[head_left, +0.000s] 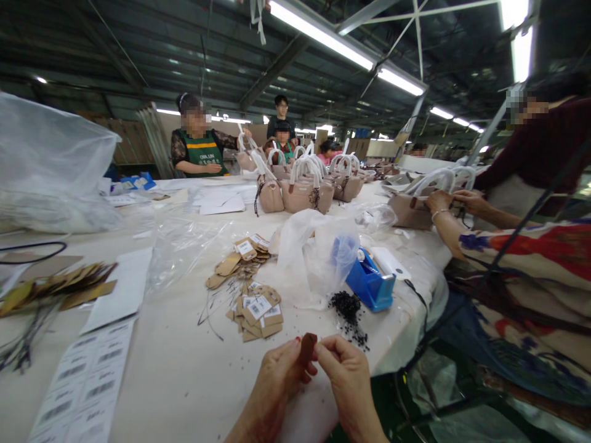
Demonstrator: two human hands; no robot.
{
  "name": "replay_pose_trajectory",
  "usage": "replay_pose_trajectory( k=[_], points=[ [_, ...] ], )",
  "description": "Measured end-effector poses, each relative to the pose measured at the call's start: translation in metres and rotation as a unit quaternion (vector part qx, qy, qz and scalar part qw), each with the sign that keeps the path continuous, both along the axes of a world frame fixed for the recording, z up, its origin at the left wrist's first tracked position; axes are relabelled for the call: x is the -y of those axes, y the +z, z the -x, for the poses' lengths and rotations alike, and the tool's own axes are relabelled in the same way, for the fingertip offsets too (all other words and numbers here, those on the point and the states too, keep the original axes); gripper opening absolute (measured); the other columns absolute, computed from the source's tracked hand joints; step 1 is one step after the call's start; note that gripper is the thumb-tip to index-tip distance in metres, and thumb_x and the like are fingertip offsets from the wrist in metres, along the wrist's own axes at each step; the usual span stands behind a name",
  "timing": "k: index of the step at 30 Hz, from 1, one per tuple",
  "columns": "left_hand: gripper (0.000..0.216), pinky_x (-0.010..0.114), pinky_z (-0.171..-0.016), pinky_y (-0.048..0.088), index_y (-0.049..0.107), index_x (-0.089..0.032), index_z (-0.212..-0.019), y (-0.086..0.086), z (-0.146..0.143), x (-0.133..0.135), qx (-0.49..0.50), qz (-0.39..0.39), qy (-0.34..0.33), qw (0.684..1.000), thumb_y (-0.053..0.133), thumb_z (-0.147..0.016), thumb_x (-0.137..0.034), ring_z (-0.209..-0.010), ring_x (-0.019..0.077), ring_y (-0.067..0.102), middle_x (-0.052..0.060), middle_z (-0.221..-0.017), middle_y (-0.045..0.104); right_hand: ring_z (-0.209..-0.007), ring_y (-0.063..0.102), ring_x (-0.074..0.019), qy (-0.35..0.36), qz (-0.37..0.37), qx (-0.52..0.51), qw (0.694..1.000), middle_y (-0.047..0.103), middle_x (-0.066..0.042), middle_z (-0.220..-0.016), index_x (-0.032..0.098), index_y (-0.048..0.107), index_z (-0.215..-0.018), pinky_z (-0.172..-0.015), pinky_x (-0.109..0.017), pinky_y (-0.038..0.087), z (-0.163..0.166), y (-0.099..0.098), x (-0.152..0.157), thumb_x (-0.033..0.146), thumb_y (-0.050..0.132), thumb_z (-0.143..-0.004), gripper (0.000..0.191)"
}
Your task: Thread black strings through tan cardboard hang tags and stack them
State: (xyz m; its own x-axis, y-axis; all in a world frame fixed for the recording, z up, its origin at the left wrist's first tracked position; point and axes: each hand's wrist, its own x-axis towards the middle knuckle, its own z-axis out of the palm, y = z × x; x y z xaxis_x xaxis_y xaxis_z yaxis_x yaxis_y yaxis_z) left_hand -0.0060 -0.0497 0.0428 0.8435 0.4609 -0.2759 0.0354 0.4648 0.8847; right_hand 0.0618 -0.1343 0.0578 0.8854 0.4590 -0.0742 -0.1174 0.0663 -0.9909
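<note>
A small brown leather-like tag stands upright between my hands, low in the view and close to the table's near edge. My left hand is closed around its lower part. Thumb and fingers of my right hand pinch at its right edge; whether they hold anything else is too small to see. Just beyond my hands lie kraft-paper hang tags with barcode labels. A pile of small black pieces is scattered to the right of these.
A blue tape dispenser stands by a clear plastic bag. Barcode label sheets and more stringed tags lie left. Beige handbags stand farther back. At right, a co-worker's hands touch another bag.
</note>
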Motion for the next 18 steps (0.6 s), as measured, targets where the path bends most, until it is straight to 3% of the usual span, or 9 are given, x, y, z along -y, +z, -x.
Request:
replay_pose_trajectory(
  k=[10,15,18],
  points=[
    [0.057,0.026,-0.056,0.033,0.068,-0.011,-0.077,-0.0097,-0.0013,-0.0035,-0.047,-0.028,-0.012,0.998,0.054,-0.067,-0.065,-0.057,0.0149,0.049,0.005,-0.061,0.061,-0.042,0.049,-0.0100,0.024,-0.063,-0.073,0.995,0.052,0.005,-0.040,0.017,0.054,-0.047,-0.047,-0.022,0.042,-0.0016,-0.0051,0.0009,0.027,0.064,-0.061,0.020],
    [0.055,0.026,-0.057,0.033,0.068,-0.010,-0.074,-0.0076,-0.0014,-0.0025,-0.044,-0.044,-0.011,0.998,0.052,-0.069,-0.063,-0.057,0.0149,0.049,0.006,-0.061,0.060,-0.043,0.047,-0.0094,-0.018,-0.003,-0.025,1.000,0.053,0.004,-0.041,0.016,0.054,-0.045,-0.045,-0.020,0.039,-0.0049,-0.0020,0.0029,0.030,0.066,-0.057,0.022],
    [0.052,0.027,-0.058,0.034,0.068,-0.011,-0.071,-0.0088,-0.0007,-0.0021,-0.033,-0.108,-0.003,0.994,0.051,-0.073,-0.059,-0.059,0.0149,0.048,0.005,-0.061,0.059,-0.043,0.046,-0.0093,-0.041,0.025,0.026,0.999,0.053,0.004,-0.042,0.016,0.055,-0.046,-0.044,-0.019,0.037,-0.0055,-0.0035,0.0034,0.034,0.065,-0.058,0.025]
  ],
)
